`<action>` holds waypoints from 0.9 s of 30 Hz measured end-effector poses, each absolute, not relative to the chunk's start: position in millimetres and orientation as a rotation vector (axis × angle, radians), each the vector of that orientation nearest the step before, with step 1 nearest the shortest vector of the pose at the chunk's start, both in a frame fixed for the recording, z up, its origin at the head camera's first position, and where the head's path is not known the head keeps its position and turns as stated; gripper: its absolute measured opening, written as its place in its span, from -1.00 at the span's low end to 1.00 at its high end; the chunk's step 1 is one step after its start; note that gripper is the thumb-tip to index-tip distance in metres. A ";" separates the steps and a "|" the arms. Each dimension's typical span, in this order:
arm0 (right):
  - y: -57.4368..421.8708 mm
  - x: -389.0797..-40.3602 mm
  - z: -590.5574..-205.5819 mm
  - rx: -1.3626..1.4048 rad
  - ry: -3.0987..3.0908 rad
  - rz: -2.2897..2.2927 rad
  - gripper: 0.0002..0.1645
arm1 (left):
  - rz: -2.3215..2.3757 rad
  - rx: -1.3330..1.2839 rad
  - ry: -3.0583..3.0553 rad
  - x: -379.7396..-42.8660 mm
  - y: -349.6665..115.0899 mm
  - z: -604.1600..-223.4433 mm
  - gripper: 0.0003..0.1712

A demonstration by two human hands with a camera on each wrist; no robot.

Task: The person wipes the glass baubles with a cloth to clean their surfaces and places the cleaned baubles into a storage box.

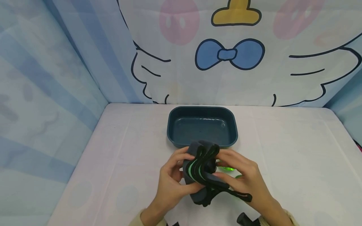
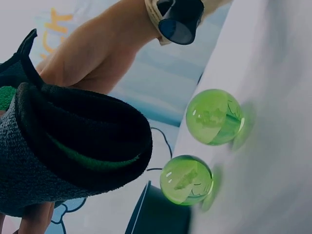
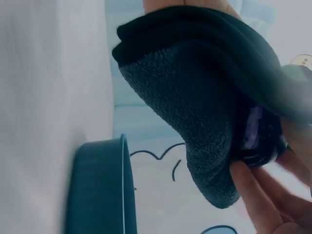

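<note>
Both hands hold up a folded, fuzzy dark grey cloth piece (image 1: 198,175) with black edging and green inner strips, in front of the tray. My left hand (image 1: 173,185) grips its left side, the thumb across the front. On the other side my right hand (image 1: 243,171) pinches the layers, with a black strap-like end hanging below it. In the right wrist view, a dark glossy thing with a purple patch (image 3: 253,126) sits within the fold, fingertips against it; its kind is hidden. Two clear green balls (image 2: 214,117) (image 2: 186,180) rest on the table under the hands.
A dark teal rectangular tray (image 1: 202,125) stands at the table's back middle, just beyond the hands. The pale tabletop (image 1: 130,175) is walled by printed cloth curtains (image 1: 181,75) at the back and sides. A black wrist camera (image 1: 247,219) shows by the right sleeve.
</note>
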State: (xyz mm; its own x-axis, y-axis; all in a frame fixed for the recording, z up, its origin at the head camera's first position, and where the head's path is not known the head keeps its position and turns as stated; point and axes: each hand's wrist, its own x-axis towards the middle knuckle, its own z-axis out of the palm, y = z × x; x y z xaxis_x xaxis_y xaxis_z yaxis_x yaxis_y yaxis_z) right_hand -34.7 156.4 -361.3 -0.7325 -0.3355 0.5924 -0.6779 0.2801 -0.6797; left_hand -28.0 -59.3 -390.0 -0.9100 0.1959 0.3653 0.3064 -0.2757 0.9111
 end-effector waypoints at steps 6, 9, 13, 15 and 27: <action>155.4 -35.9 -362.8 0.892 -2.247 1.427 -0.35 | -2.430 -0.567 -1.831 -28.8 -60.0 -389.4 -0.40; 158.3 -37.3 -361.5 0.968 -2.234 1.415 -0.46 | -2.438 -0.552 -1.823 -29.1 -60.6 -389.3 -0.38; 160.5 -38.5 -360.5 1.071 -2.209 1.384 -0.50 | -2.450 -0.546 -1.816 -29.1 -61.1 -389.2 -0.38; 160.6 -38.1 -360.4 1.069 -2.222 1.382 -0.50 | -2.452 -0.550 -1.820 -28.8 -61.3 -389.0 -0.38; 152.0 -34.3 -360.0 0.803 -2.298 1.486 -0.29 | -2.419 -0.640 -1.806 -29.5 -61.7 -387.9 -0.39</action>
State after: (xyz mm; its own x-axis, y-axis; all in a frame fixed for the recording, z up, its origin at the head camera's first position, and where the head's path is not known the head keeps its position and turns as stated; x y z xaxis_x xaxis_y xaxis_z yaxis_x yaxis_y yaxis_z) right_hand -34.3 152.0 -360.0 -0.8032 -0.2956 0.5172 -0.5929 0.3130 -0.7419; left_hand -29.5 -61.7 -387.9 -0.9126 0.1987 0.3575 0.2863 -0.3137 0.9053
